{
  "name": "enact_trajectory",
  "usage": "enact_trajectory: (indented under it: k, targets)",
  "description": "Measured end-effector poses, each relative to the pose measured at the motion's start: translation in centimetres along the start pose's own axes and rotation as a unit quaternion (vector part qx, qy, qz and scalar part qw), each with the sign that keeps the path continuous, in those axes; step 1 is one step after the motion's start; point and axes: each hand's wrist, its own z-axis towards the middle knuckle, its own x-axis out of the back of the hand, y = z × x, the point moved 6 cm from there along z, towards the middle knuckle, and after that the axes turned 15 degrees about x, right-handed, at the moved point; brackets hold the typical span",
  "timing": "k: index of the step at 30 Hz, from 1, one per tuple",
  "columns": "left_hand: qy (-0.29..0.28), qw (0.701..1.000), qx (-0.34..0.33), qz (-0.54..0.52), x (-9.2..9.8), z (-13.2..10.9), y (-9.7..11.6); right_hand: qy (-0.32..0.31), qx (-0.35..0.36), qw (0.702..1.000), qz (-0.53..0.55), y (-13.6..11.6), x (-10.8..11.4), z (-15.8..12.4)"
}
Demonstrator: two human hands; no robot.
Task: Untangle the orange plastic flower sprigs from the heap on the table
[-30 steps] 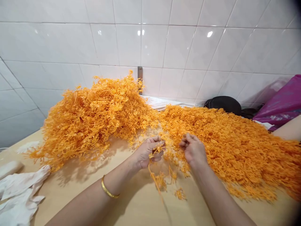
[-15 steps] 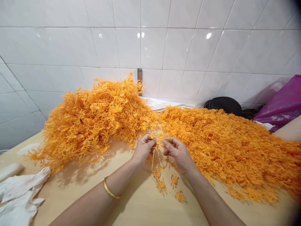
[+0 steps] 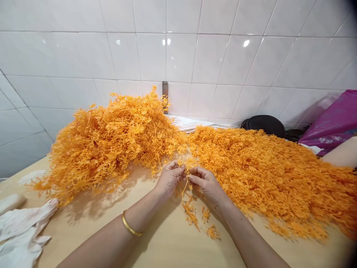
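Two large heaps of tangled orange plastic sprigs lie on the table, one at the left (image 3: 111,143) and a wider one at the right (image 3: 267,178). Between them, my left hand (image 3: 170,178) and my right hand (image 3: 206,184) nearly touch. Both pinch a thin orange plastic strand (image 3: 184,190), which hangs down towards the tabletop. A few small loose orange pieces (image 3: 212,232) lie just below my right hand. A gold bangle (image 3: 131,225) circles my left wrist.
The light wooden table (image 3: 158,238) runs along a white tiled wall (image 3: 178,48). White cloth or gloves (image 3: 19,230) lie at the front left. A black bag (image 3: 263,124), a magenta bag (image 3: 331,123) and another person's forearm (image 3: 341,153) are at the right.
My hands have come closer together, from slightly apart to nearly touching around the strand. The heaps have not visibly shifted.
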Motion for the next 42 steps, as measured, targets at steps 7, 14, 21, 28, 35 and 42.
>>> enact_trajectory:
  k: [7,14,21,28,35,42]
  targets:
    - [0.01,0.999,0.025,0.024,-0.3,-0.1,-0.3,0.005,-0.002,1.0,0.028,-0.1,-0.4,0.0]
    - [-0.015,0.998,0.06,0.022,-1.0,-0.5,-0.4,0.034,-0.034,0.992,0.113,0.5,0.5,0.2]
    - [-0.024,0.997,0.071,-0.017,-1.3,-0.2,-1.0,0.038,0.021,0.996,0.075,0.7,0.5,0.5]
    - [-0.086,0.976,0.131,-0.15,-1.8,-0.5,-0.6,0.235,0.037,0.968,0.08,0.4,4.0,0.9]
    - [-0.004,0.995,0.096,0.022,-0.2,0.4,-0.8,0.204,0.046,0.976,0.06,-1.9,4.0,0.9]
    - [0.03,0.988,0.05,0.147,-0.2,0.0,-0.8,0.073,0.024,0.997,0.009,-1.6,1.5,0.4]
